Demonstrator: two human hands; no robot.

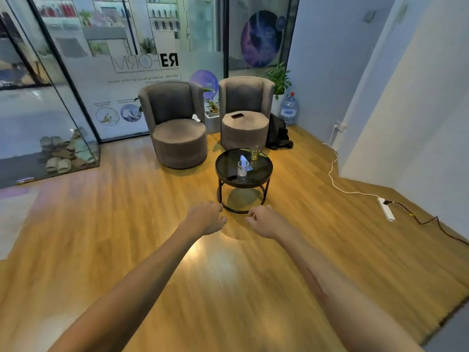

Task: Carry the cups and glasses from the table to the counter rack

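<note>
Mirrored "REFORM" lettering (144, 62) on glass wall behind two armchairs. Left hand (206, 217) and right hand (264, 221) outstretched side by side, fingers loosely curled, holding nothing, short of round black table (264, 174). Clear glass (242, 169) near front edge; amber-tinted glass (254, 152) at rear edge.

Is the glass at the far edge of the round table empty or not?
Not empty: the far glass on the table shows yellowish liquid in its lower part.

Even, cool indoor light; a bright glare patch on the wooden floor (218, 260) toward six o'clock. Edges bow outward, soft blur throughout.
</note>
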